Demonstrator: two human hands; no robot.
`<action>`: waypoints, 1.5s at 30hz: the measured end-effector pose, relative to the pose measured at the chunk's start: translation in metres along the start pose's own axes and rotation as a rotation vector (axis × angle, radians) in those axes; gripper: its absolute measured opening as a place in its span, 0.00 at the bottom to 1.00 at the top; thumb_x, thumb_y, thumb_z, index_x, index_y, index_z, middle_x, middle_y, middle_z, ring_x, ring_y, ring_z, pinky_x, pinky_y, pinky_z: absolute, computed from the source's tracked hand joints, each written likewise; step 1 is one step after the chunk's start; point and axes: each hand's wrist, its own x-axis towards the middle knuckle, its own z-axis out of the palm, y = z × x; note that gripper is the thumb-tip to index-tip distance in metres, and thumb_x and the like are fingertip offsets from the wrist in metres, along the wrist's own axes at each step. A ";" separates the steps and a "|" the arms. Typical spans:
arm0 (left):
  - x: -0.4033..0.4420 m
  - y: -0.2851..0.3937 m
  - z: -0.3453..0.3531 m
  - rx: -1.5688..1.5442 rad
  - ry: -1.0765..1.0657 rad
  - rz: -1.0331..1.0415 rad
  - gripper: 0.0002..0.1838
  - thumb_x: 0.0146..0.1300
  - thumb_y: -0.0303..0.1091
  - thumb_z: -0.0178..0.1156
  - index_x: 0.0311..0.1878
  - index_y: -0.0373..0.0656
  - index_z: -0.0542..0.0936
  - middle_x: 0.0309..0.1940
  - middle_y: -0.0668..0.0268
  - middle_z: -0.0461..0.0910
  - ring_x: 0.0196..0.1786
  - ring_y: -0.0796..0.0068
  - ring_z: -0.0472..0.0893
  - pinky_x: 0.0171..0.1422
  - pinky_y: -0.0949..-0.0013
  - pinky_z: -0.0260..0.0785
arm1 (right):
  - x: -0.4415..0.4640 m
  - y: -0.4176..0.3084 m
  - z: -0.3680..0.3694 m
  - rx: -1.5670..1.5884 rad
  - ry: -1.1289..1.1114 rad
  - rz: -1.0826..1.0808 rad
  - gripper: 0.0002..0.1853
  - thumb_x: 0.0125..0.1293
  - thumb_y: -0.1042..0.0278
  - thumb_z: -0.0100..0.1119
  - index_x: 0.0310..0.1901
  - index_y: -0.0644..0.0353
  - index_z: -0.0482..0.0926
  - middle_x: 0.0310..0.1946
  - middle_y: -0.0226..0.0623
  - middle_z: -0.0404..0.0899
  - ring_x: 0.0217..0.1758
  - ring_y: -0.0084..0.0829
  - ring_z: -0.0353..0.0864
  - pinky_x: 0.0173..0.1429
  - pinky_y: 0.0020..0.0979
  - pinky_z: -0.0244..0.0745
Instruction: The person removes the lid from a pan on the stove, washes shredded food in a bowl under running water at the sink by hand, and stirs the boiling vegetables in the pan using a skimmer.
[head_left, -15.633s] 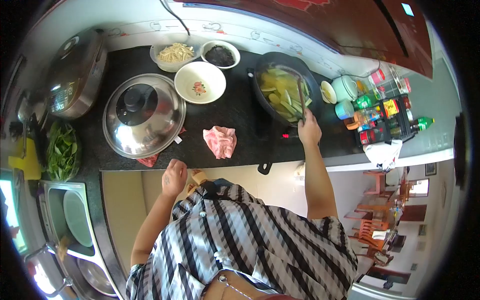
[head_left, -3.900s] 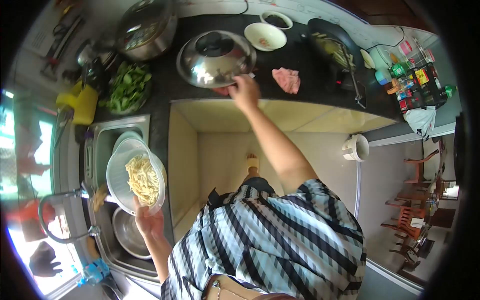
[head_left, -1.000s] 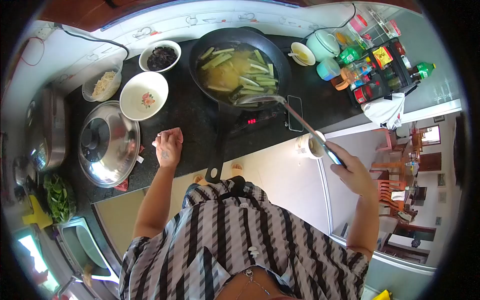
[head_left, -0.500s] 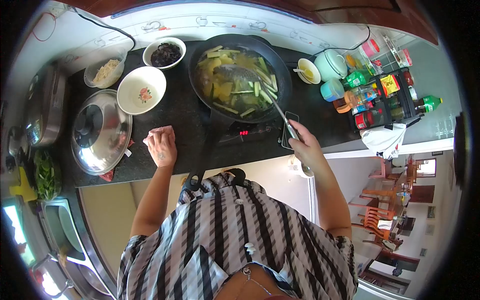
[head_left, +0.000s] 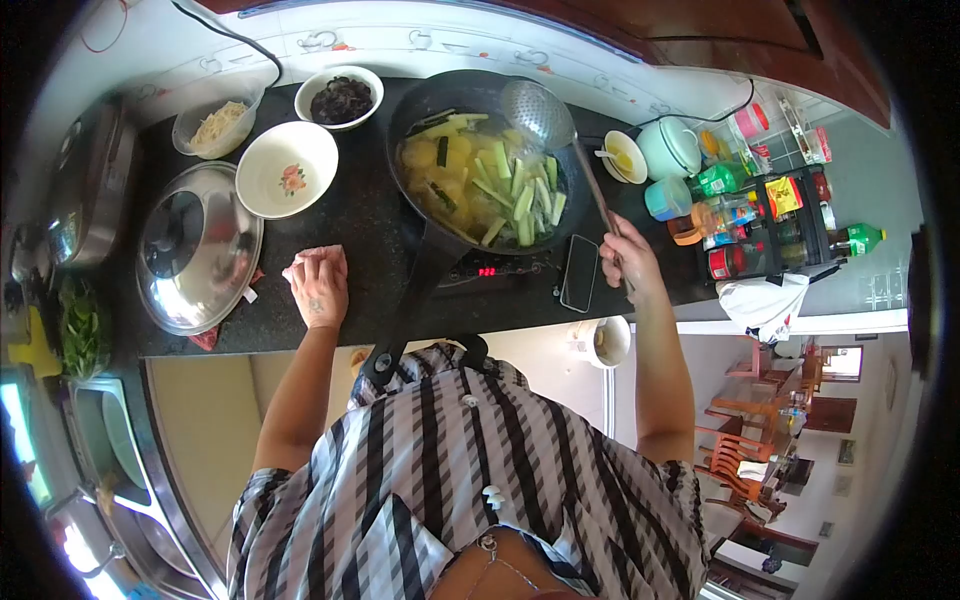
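Observation:
My right hand [head_left: 632, 262] grips the handle of a slotted ladle [head_left: 540, 115], whose bowl is raised over the back right rim of a black wok [head_left: 425, 100]. Green strips [head_left: 525, 200] and yellow slices [head_left: 458, 155] lie in liquid inside the wok. My left hand [head_left: 320, 287] rests on a pink cloth [head_left: 333, 257] on the dark counter, its fingers curled over it. Left of that hand is a domed steel lid [head_left: 215, 250]. Behind it stand a white flowered bowl [head_left: 270, 180], a bowl of dark food [head_left: 346, 102] and a clear bowl of pale strips [head_left: 218, 128].
A phone [head_left: 580, 274] lies right of the wok. Beyond are a small bowl [head_left: 626, 160], a lidded pot [head_left: 668, 150] and a rack of bottles [head_left: 790, 225]. The wok's handle [head_left: 405, 310] sticks out past the counter edge. A sink [head_left: 120, 440] is at lower left.
The ladle has risen from the food in the wok to above its back right rim, and my right hand has shifted slightly up and right. My left hand has stayed on the cloth.

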 end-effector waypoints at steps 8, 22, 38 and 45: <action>0.003 0.000 -0.005 0.004 -0.076 -0.011 0.13 0.58 0.38 0.55 0.46 0.47 0.77 0.50 0.59 0.71 0.55 0.52 0.69 0.59 0.52 0.63 | 0.000 0.034 0.023 0.839 -0.531 0.258 0.17 0.72 0.63 0.41 0.60 0.51 0.67 0.27 0.28 0.66 0.18 0.19 0.63 0.19 0.22 0.62; 0.007 0.004 -0.007 0.008 0.032 0.018 0.09 0.55 0.36 0.57 0.36 0.42 0.78 0.45 0.55 0.73 0.52 0.50 0.70 0.58 0.51 0.62 | -0.071 0.017 0.074 0.700 -0.477 0.141 0.21 0.71 0.68 0.39 0.65 0.51 0.61 0.26 0.29 0.65 0.13 0.18 0.62 0.14 0.20 0.57; 0.008 0.003 -0.006 -0.037 0.007 0.003 0.10 0.53 0.34 0.58 0.39 0.42 0.79 0.46 0.56 0.74 0.54 0.50 0.70 0.60 0.51 0.62 | -0.098 0.029 0.093 0.606 -0.363 0.227 0.25 0.68 0.70 0.44 0.67 0.52 0.58 0.24 0.29 0.66 0.10 0.19 0.60 0.11 0.21 0.50; 0.009 0.004 -0.006 -0.016 0.011 -0.004 0.09 0.54 0.35 0.58 0.37 0.42 0.79 0.45 0.56 0.74 0.53 0.50 0.71 0.59 0.52 0.63 | -0.061 0.031 0.083 0.379 -0.132 0.071 0.27 0.66 0.71 0.48 0.67 0.49 0.59 0.22 0.27 0.67 0.11 0.18 0.61 0.12 0.21 0.53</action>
